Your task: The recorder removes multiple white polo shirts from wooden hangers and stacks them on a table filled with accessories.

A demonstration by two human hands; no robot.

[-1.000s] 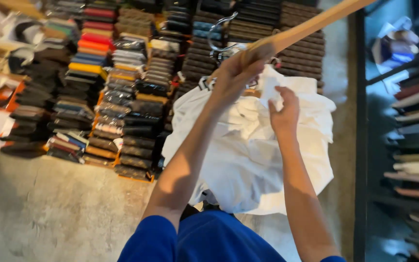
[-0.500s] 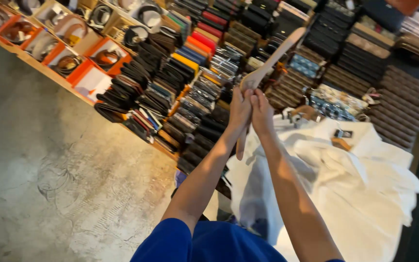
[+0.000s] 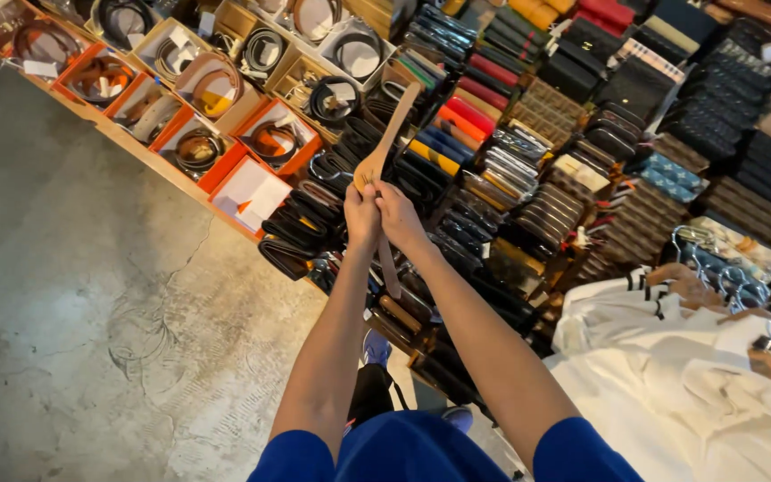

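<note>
boxes first: orange and tan open boxes (image 3: 191,143) run along the shelf edge at upper left, each with a coiled belt (image 3: 198,149) inside, one white box (image 3: 252,190) showing only a pale lining. right of them, rows of wallets (image 3: 528,170) stand packed on edge, dark ones, red, yellow, blue, patterned. loose black belts (image 3: 292,236) spill off the shelf front just below the hands. lower right, white shirts (image 3: 698,375) lie heaped with wooden hangers (image 3: 684,278) and metal hooks on top.

open room is all on the left: bare grey concrete floor (image 3: 91,312), cracked, running up to the shelf's edge. to the right it's crowded, the shirt pile close beside the right forearm.

now the hands: left hand (image 3: 361,214) and right hand (image 3: 399,217) are pressed side by side, both fingers curled tight around a wooden hanger (image 3: 385,147). it's held out in front over the belts, one arm angling up past the fists, the other end poking down below them.
</note>
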